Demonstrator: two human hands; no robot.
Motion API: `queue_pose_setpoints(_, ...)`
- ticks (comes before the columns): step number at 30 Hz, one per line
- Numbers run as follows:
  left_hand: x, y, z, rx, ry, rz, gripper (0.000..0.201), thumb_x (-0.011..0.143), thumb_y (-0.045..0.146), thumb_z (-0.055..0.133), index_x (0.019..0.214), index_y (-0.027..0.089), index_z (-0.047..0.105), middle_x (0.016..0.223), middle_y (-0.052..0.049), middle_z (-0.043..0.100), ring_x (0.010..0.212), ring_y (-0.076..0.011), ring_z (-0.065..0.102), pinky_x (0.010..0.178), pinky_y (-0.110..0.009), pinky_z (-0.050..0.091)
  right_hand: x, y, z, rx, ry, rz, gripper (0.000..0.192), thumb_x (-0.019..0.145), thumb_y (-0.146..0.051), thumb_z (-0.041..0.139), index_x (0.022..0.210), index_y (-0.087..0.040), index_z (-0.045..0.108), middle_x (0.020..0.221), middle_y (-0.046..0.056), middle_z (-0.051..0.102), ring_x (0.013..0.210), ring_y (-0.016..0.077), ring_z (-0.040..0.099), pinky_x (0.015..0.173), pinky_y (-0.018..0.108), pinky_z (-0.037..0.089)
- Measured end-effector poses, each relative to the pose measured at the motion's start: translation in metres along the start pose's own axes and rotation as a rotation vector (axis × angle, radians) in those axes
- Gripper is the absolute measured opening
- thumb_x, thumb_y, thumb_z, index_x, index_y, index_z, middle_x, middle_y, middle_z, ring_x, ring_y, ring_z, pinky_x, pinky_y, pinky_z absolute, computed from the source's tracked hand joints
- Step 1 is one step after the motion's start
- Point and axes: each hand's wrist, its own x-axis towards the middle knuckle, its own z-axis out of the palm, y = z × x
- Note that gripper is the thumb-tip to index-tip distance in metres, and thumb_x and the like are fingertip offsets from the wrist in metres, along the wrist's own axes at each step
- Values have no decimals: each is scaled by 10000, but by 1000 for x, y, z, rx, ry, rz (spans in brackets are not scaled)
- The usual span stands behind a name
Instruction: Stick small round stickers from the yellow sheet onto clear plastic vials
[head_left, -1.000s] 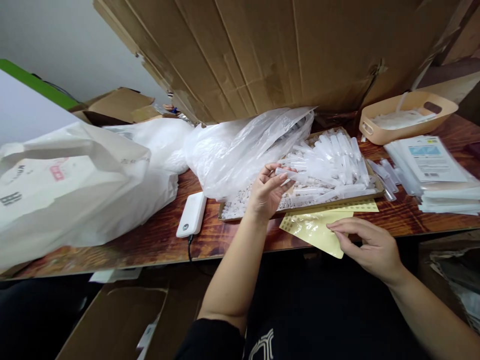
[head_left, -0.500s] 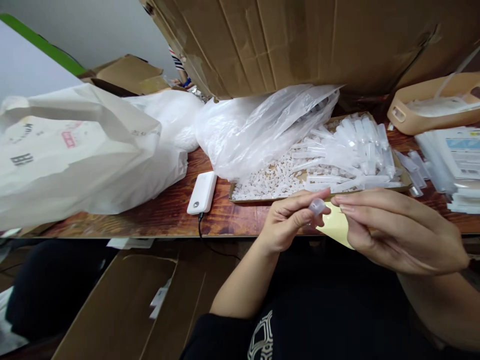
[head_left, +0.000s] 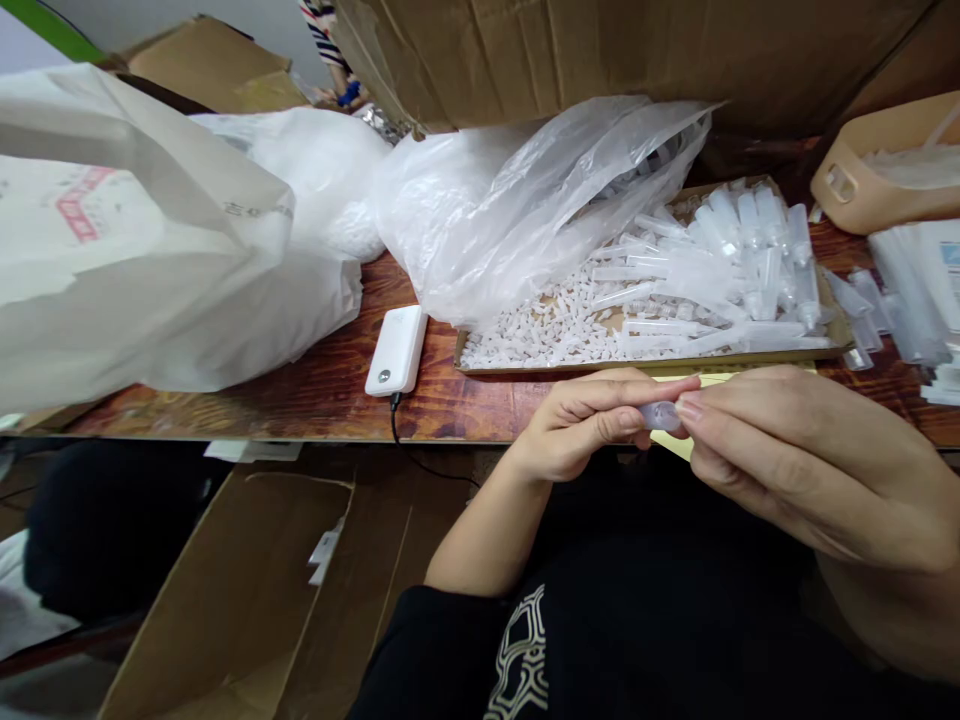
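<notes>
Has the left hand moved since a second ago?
Yes. The left hand came back from the tray of tubes toward the body, now meeting the right hand at the table edge.

Clear, colourless tube (head_left: 660, 415); further clear tubes (head_left: 720, 260) and white pellets (head_left: 547, 335) fill a brown cardboard tray (head_left: 645, 364). Bench (head_left: 315, 390): dark reddish-brown wood with a swirling grain. Power bank (head_left: 396, 350): white, with a black cable (head_left: 397, 432). Plastic bag (head_left: 525, 210): translucent white. Large bag (head_left: 135, 250): white with red print. Basket (head_left: 862, 185): tan. Sheet (head_left: 679, 443): pale yellow. Garment (head_left: 600, 620): black with a white pattern.
</notes>
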Motion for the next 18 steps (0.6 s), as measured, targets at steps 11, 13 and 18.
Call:
queue_pose_setpoints(11,2,1,1,-4,14,-6,352,955,478,677,1263,339,773,988,-78,734,727,-152,661,674,-279,582,-1,-1,-2,-49,-55,5,410,979,-170,648,1384,-219,613,1229,39,769,1110,197,740,1004,288,608)
queue_pose_setpoints(13,2,1,0,0,15,-17,362,951,490,678,1264,334,773,992,-82,736,725,-154,661,669,-280,584,0,-5,-2,-17,-26,42,426,972,-150,652,1386,-245,614,1223,15,770,1091,191,743,997,280,605)
queue_pose_setpoints(18,2,2,1,6,7,-10,357,956,468,679,1270,324,771,997,-86,743,723,-152,663,694,-286,586,2,-8,-2,43,-15,125,443,970,-142,621,1383,-302,627,1181,-13,781,1035,208,760,948,314,631)
